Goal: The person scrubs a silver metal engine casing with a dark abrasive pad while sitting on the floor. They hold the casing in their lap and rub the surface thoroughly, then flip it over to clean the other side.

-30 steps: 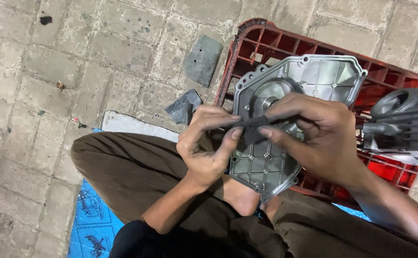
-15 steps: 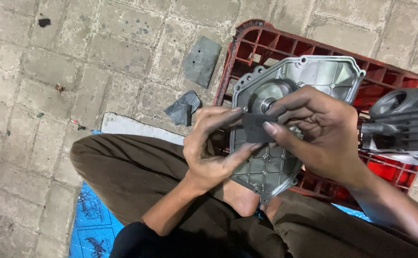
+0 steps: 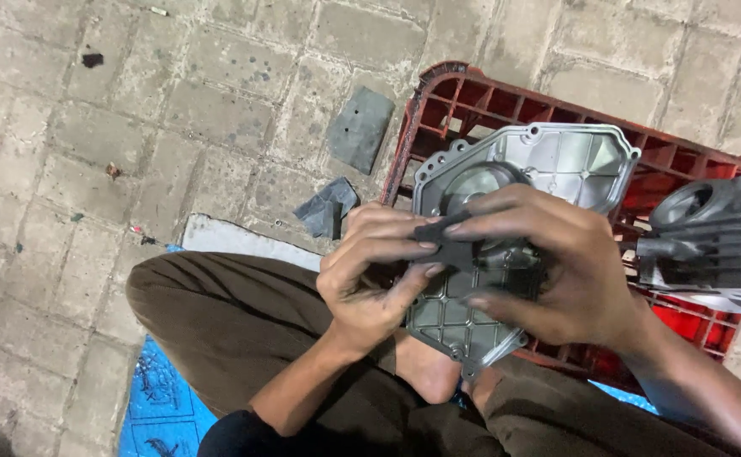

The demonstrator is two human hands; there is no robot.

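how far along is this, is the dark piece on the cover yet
Done: the grey metal cover lies inner face up on the red crate. In hand: left hand and right hand pinch a small dark sheet piece above it. Left: the piece is not yet laid on the cover; two more dark scraps lie on the paving.

Open paving [image 3: 133, 110] left; red crate [image 3: 438, 110] right.

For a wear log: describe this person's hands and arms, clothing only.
Both the left hand and right hand are bare: no gloves, rings or watch visible. Forearms are uncovered. A dark sleeve shows at the left elbow; the right arm's upper part is out of frame.
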